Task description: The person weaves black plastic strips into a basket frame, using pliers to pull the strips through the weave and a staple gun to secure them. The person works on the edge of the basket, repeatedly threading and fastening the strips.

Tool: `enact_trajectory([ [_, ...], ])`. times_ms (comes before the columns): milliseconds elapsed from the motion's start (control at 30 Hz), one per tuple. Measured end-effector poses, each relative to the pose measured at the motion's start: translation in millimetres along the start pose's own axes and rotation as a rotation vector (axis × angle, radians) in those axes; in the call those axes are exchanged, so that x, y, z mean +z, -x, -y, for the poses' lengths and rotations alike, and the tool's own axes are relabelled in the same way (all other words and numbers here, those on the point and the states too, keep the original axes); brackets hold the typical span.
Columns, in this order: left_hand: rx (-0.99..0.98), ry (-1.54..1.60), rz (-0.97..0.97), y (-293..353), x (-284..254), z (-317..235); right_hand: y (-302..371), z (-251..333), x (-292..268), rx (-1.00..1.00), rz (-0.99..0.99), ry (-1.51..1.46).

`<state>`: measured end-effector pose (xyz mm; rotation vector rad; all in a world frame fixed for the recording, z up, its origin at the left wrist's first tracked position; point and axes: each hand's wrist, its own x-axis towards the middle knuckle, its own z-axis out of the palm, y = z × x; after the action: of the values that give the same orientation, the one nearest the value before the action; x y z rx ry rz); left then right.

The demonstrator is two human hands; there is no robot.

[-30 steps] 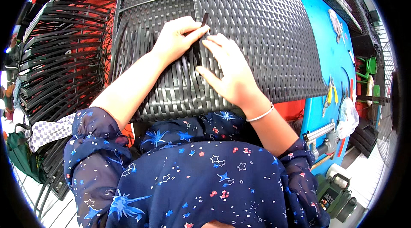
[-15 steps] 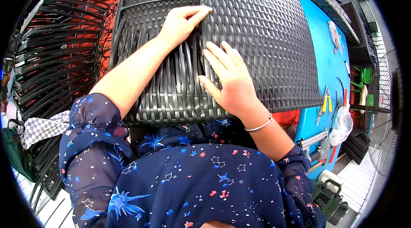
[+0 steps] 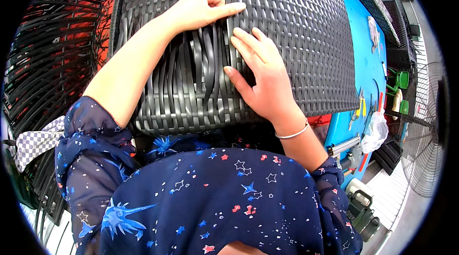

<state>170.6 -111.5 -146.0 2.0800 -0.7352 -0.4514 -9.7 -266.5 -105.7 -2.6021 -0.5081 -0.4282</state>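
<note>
A large piece of black woven wicker [image 3: 301,39] fills the space in front of me, with a raised ridge running away from me near its middle. Left of that ridge is a gap where several loose black strips [image 3: 209,66] hang bent and uneven. My left hand [image 3: 201,11] is closed at the far end of this gap, fingers curled and one digit stretched across the ridge; what they grip is hidden. Nearer to me, my right hand [image 3: 265,75] rests open on the weave, fingertips by the ridge and thumb spread toward the gap.
On the left stands a frame of black slats [image 3: 57,39] over red. A blue surface [image 3: 342,126] to the right carries yellow-handled pliers [image 3: 361,107], a clear plastic bag [image 3: 375,133] and a metal clamp-like tool [image 3: 346,147]. Farther right are a fan [image 3: 425,130] and a checked cloth [image 3: 36,145] at far left.
My left hand's fingers have curled in while one digit stretches farther right over the ridge. My right hand stays flat at the ridge. The whole view has shifted slightly.
</note>
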Motion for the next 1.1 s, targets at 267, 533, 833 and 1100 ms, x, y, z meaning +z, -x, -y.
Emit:
enact_trajectory([
  [267, 0.411, -0.062, -0.175, 2, 0, -17, 1, -4, -1, -0.019, -0.028, 0.005],
  [533, 0.504, -0.376, -0.402, 2, 17, -32, 36, 20, -21, 0.085, 0.172, 0.046],
  [833, 0.548, -0.514, -0.527, -2, 30, -29, 85, 23, -35, 0.09, 0.208, 0.085],
  [1100, 0.583, -0.625, -0.545, -5, 33, -18, 96, 19, -26, 0.08, 0.1, 0.06],
])
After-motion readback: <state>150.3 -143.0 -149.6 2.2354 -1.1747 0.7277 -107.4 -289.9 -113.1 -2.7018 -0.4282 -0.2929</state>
